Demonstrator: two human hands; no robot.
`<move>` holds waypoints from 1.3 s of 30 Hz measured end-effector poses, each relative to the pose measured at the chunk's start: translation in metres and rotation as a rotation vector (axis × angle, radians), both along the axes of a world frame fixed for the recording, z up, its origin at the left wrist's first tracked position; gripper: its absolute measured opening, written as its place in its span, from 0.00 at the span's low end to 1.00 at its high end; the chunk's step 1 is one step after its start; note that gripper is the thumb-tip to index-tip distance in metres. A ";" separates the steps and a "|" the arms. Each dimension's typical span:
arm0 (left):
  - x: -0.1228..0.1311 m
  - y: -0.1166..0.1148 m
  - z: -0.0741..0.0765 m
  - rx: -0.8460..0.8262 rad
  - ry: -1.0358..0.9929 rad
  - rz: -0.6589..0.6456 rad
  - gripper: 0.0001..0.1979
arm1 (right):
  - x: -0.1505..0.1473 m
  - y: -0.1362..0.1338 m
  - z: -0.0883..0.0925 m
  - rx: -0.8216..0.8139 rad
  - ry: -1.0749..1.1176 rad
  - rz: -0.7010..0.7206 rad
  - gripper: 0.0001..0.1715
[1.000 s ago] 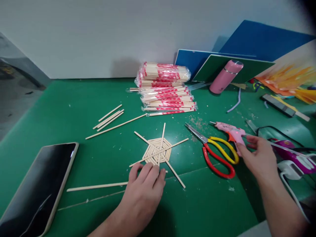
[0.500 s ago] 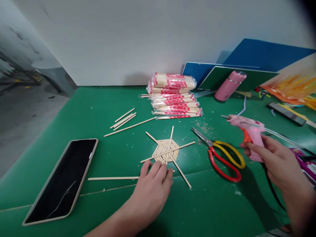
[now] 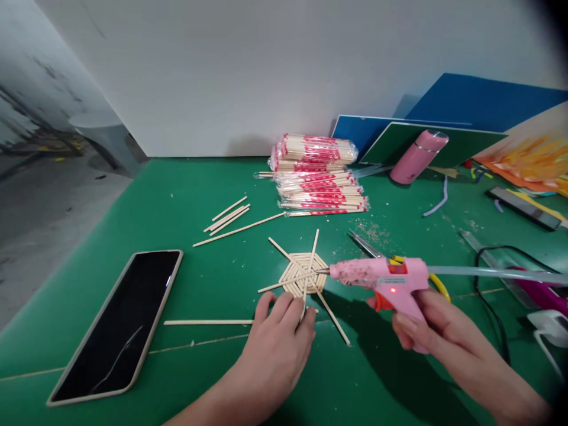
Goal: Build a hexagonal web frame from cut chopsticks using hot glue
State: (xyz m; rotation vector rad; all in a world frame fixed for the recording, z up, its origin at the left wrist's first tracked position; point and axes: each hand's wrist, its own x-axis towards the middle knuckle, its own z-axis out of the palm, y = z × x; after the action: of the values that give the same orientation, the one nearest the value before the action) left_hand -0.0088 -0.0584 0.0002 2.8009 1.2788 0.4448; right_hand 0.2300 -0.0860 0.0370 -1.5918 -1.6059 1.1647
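A small hexagonal web of wooden sticks (image 3: 302, 273) lies flat on the green table (image 3: 186, 189), with long spokes crossing its middle. My left hand (image 3: 277, 340) rests palm down at its near edge, fingers spread, fingertips on the web's near sticks. My right hand (image 3: 432, 331) grips a pink hot glue gun (image 3: 384, 278) by the handle. The gun lies level, its nozzle at the web's right edge; a red light glows on its body and a clear glue stick juts out behind.
A dark phone (image 3: 118, 322) lies at the left. Loose sticks (image 3: 231, 216) and wrapped chopstick bundles (image 3: 317, 174) sit behind the web. Scissors (image 3: 368, 245) lie partly under the gun. A pink bottle (image 3: 417, 157), coloured boards (image 3: 444, 127) and a black cord (image 3: 490, 278) fill the right.
My right hand has lifted the glue gun off the table and swung it left, bringing the nozzle to the stick web. My left hand has stayed at the web's near edge.
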 end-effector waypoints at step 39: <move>-0.002 0.001 -0.011 -0.067 0.002 -0.038 0.13 | 0.001 -0.016 -0.022 0.000 -0.373 0.248 0.17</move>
State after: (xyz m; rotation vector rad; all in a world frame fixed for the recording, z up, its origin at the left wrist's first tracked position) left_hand -0.0109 -0.0577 -0.0112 2.7656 1.2146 0.3900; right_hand 0.2313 -0.1024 0.0149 -1.7223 -2.0907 1.0285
